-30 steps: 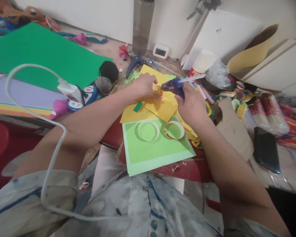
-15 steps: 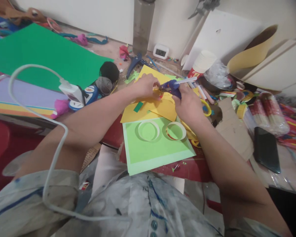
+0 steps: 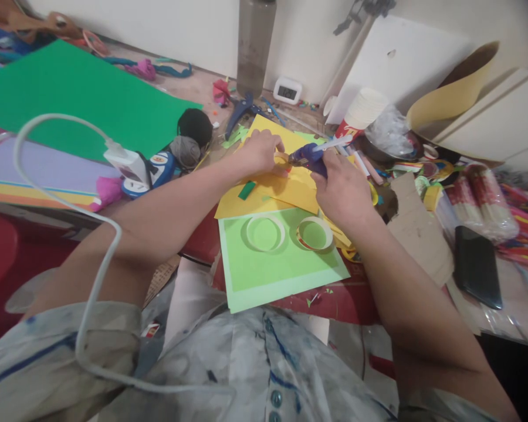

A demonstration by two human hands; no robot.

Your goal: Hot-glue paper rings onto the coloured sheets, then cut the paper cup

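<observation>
Coloured paper [image 3: 88, 99] marks this craft-workshop table [image 3: 202, 89].

The blue glue gun [image 3: 307, 154] looks like plastic to me. The two pale rings [image 3: 330, 235] look like paper. The black phone [image 3: 478, 266] is smooth and shiny, but the torn cardboard [image 3: 422, 231] looks dull.

The glue gun [image 3: 308, 153] is blue, its stick [image 3: 335, 142] white.
</observation>
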